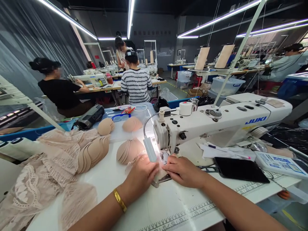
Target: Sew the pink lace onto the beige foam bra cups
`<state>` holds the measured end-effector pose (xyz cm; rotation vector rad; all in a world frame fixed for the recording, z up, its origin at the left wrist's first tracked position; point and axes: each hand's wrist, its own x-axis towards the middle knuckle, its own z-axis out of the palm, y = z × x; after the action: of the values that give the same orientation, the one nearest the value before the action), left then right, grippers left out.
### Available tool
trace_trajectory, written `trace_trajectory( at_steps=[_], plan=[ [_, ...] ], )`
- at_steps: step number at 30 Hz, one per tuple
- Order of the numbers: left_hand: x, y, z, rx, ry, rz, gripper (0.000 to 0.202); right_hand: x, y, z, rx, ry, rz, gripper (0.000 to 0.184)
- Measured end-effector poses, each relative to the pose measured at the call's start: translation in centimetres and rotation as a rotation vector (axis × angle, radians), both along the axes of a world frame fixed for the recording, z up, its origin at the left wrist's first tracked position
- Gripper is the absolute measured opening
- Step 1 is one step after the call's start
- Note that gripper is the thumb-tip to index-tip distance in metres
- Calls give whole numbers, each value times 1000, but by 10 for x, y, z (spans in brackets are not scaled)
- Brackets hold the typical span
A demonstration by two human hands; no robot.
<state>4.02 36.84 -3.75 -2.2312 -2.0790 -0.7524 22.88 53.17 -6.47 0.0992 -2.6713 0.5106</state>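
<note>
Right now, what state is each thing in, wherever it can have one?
Sewing machine: running or stopped, cannot tell
Machine lamp: lit
Ceiling tubes: lit
Black phone: dark, lying flat
Lace fabric: loosely heaped
Cups by the lace: stacked, overlapping
Thread cones: standing on end
Left hand: fingers bent, grip unclear
Right hand: fingers bent, grip unclear

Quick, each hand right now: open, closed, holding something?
Left hand: curled by the lamp; grip can't be told.
Right hand: curled by the machine; grip can't be told.

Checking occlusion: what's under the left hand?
Pale frilly fabric shows at the far edge of the left hand, white table beside it; whatever lies directly beneath is covered.
</note>
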Motion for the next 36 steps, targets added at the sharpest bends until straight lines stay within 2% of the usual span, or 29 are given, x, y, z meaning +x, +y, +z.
trace_trajectory(
  at_steps=[2, 4, 6, 9, 12, 16, 18, 26, 32, 36],
  plan=[
    [2, -6, 10, 23, -177, 160, 15, -1, 0, -1, -7, 5, 4, 26],
    [6, -14, 23, 25, -359, 251, 7, -1, -1, -1, -14, 12, 14, 26],
    [12, -22, 37, 22, -474, 252, 5, -1, -1, 0, -14, 10, 21, 27],
    [21, -28, 46, 75, -476, 205, 9, -1, -2, 3, -10, -2, 14, 27],
    [25, -22, 39, 82, -322, 150, 17, 0, -2, 4, 1, -10, 7, 27],
    [25, -4, 17, 53, 78, -53, 27, 0, 0, 2, 31, -12, 0, 24],
    [23, 3, 9, 65, 196, -70, 30, -1, 1, 0, 39, -13, -2, 23],
    [15, 2, -10, 56, 59, -37, 23, -1, 2, -2, 60, -37, -8, 23],
    [10, 8, -13, 112, 58, -53, 20, -1, 2, -2, 31, -10, -38, 27],
    [3, 14, -16, 99, 21, -115, 18, -1, 3, -3, 26, -16, -67, 26]
  ],
)
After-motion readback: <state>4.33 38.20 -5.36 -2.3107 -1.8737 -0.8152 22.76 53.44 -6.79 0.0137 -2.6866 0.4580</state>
